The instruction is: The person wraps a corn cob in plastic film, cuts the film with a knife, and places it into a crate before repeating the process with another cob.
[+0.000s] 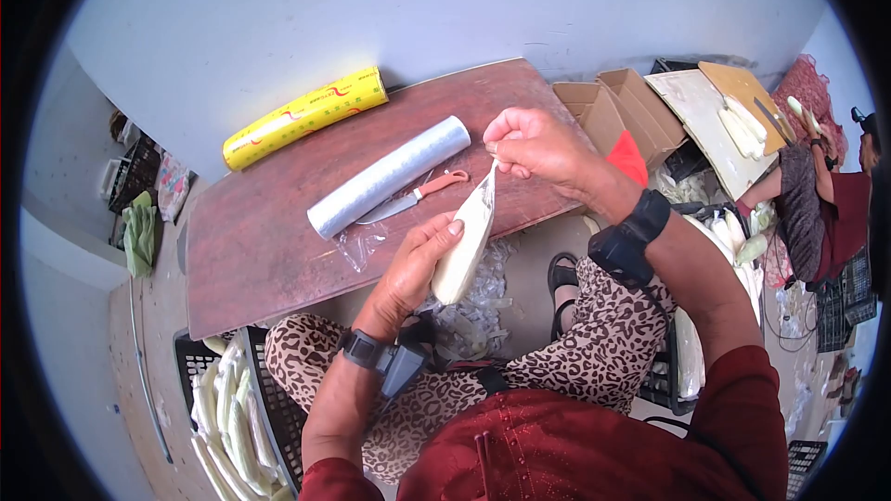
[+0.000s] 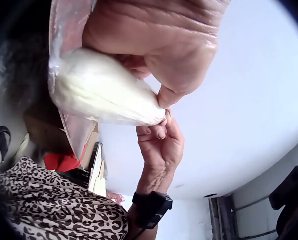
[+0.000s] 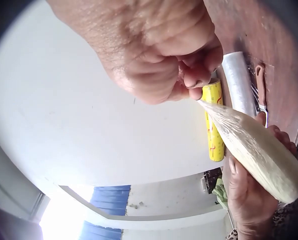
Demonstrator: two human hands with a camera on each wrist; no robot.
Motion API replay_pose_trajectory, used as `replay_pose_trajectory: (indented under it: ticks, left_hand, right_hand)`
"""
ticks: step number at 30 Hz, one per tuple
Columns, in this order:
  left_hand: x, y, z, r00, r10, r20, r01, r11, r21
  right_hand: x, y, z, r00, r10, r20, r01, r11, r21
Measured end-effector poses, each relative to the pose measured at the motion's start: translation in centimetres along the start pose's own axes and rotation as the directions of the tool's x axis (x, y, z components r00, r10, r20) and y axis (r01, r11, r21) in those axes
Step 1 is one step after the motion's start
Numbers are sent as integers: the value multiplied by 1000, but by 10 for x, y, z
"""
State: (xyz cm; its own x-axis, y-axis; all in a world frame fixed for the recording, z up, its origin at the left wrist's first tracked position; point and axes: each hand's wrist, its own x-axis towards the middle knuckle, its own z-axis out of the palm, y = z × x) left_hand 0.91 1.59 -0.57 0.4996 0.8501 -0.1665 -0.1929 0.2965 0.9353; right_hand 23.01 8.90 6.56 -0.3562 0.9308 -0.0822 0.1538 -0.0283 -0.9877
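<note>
A pale, tapered vegetable [image 1: 461, 255] wrapped in clear cling film is held up over the table's front edge. My left hand [image 1: 419, 264] grips its side, the thumb lying along it. At the narrow upper end, my right hand [image 1: 538, 150] pinches the twisted tip of the cling film [image 3: 209, 106] between thumb and fingers, and the film is drawn tight there. The left wrist view shows the rounded wrapped body [image 2: 104, 90] close up. Behind the hands, a roll of clear film [image 1: 390, 176] lies on the table beside a knife [image 1: 432, 193] with an orange-brown handle.
A yellow printed tube [image 1: 306, 119] lies at the back of the reddish table [image 1: 251, 250]. Crates of pale vegetables [image 1: 227, 417] stand at both sides of my legs. Cardboard boxes [image 1: 640, 111] are at the right, and another person [image 1: 826, 195] sits beyond. Film scraps [image 1: 473, 315] litter the floor.
</note>
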Motion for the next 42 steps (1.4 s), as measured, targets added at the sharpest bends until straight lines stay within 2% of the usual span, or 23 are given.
replay_pose_trajectory:
  ticks: [3,9,12,15,24,30,33,36,39,42]
  left_hand:
    - [1,1,-2,996,-75,54,74,997,22]
    - [5,-4,2,996,18,83,-14,999,-51]
    - [5,-6,3,996,62,61,-61,998,-14]
    - [6,-6,1,999,39,16,-35,985,-167]
    - [2,2,-2,994,-76,77,80,996,-49]
    - [7,-9,-1,995,42,86,-38,998,-43]
    - [11,-15,-3,993,65,96,-44,978,-206]
    - [9,-7,-4,995,-3,103,36,947,-320]
    - [11,-10,-5,999,-5,53,20,957,-290]
    - [8,-6,-1,999,24,46,-18,991,-131]
  right_hand:
    - [-4,-4,3,1000,-6,-7,6,1000,-16]
    - [-4,-5,4,999,-32,18,32,999,-38]
    - [1,-1,-1,1000,-26,1,26,998,-53]
    - [-1,-2,0,1000,-25,-16,24,999,-46]
    - [-2,-2,4,999,-47,0,47,995,-90]
    - [-5,-7,11,996,-85,12,86,987,-135]
    - [-1,-4,10,996,-89,-27,85,990,-116]
    - [3,2,2,998,-65,-24,62,993,-101]
    - [4,3,1,997,-77,-12,75,992,-102]
    - [0,-1,6,998,-58,-40,51,988,-147]
